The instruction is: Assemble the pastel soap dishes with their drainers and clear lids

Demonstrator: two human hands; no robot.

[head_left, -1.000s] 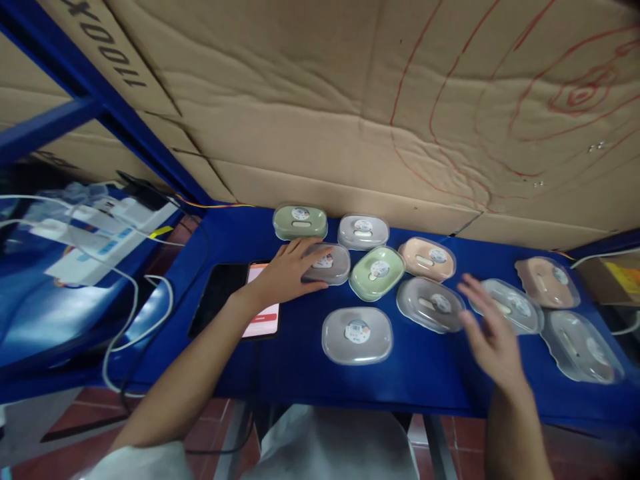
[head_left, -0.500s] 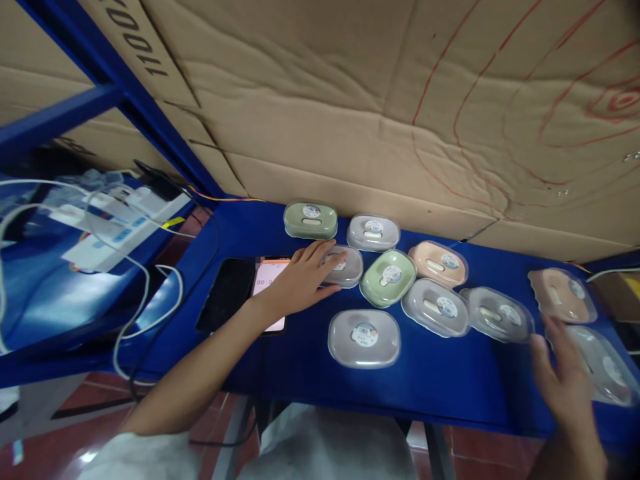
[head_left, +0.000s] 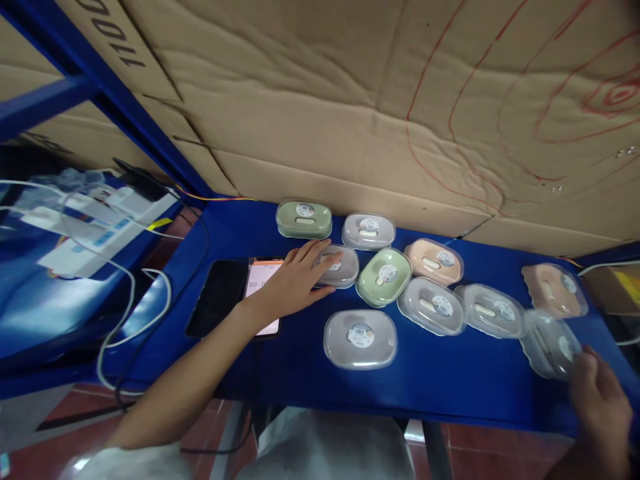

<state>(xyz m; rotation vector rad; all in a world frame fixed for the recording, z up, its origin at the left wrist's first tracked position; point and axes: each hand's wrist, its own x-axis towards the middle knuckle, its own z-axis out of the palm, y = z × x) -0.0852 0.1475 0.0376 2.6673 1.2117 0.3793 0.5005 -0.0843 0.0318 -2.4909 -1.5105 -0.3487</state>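
Note:
My left hand (head_left: 295,283) lies with fingers spread over a small grey soap box (head_left: 343,273) with a clear lid and round label. At the far right, my right hand (head_left: 603,400) is slightly blurred, its thumb and curled fingers at the near right end of another grey soap box (head_left: 547,343). Close to that box are a peach soap box (head_left: 553,290) and a grey one (head_left: 493,311). Between the hands lie a green soap box (head_left: 384,277), a peach one (head_left: 434,261) and a grey one (head_left: 431,307). A grey box (head_left: 360,340) sits nearer me.
Along the cardboard wall (head_left: 320,120) are a green box (head_left: 304,220) and a pale grey box (head_left: 369,231). A phone with a lit screen (head_left: 260,280) and a dark device (head_left: 217,297) lie by my left forearm. Power strips (head_left: 110,230) and white cables (head_left: 133,293) are at left.
My right hand has moved right and toward me, from the left side of the far-right grey soap box to its right end. That box has shifted left. The left hand stays on its box.

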